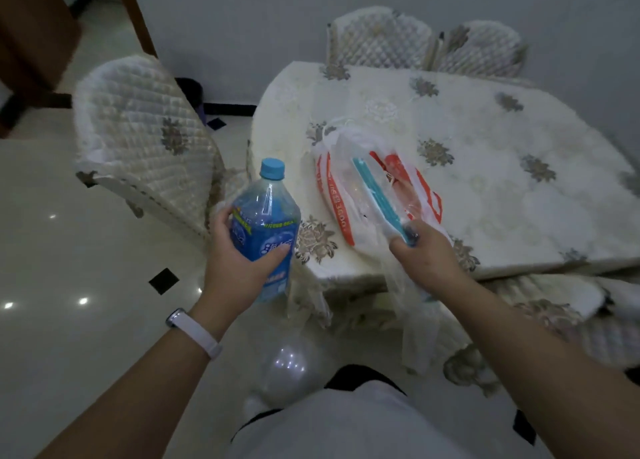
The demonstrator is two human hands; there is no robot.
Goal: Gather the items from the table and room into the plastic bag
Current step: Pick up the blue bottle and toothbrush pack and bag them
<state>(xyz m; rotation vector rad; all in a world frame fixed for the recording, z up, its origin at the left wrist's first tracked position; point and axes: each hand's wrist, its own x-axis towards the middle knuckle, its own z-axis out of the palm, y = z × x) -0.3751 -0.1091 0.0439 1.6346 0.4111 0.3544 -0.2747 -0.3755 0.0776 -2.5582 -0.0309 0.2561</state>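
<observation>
My left hand [239,261] grips a blue plastic bottle [266,216] with a light blue cap, held upright just off the table's left corner. My right hand [429,254] holds the near edge of a white plastic bag [349,195] with orange print, which lies on the table [519,199]. A teal stick-like item [374,192] runs through the bag toward my right fingers. Whether my fingers also pinch that item I cannot tell. A loose part of the bag hangs down below my right hand over the table edge.
Quilted cream chairs stand around the table: one [145,136] at the left, two at the far side, one tucked at the right. A dark bin [192,93] stands by the wall. A pale balloon-like ball [287,368] lies on the glossy tile floor near my legs.
</observation>
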